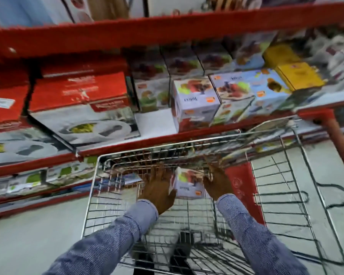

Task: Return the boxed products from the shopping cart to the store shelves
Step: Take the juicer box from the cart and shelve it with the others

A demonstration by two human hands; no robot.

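Observation:
Inside the wire shopping cart [91,187] a small white juicer box [189,183] with fruit pictures sits between my two hands. My left hand [157,187] presses flat against the box's left side, and my right hand [216,181] presses against its right side. Both arms in blue striped sleeves reach down into the cart. A matching juicer box [195,102] stands on the red shelf [127,141] just above and beyond the cart, beside a bare white gap [155,122] on the shelf board.
Large red and white boxes [77,100] fill the shelf's left part. Blue boxes [252,90] and yellow boxes [300,76] lie to the right. A red upright post [340,139] stands at the shelf's right end. A red flap [242,187] hangs in the cart. Pale floor lies around.

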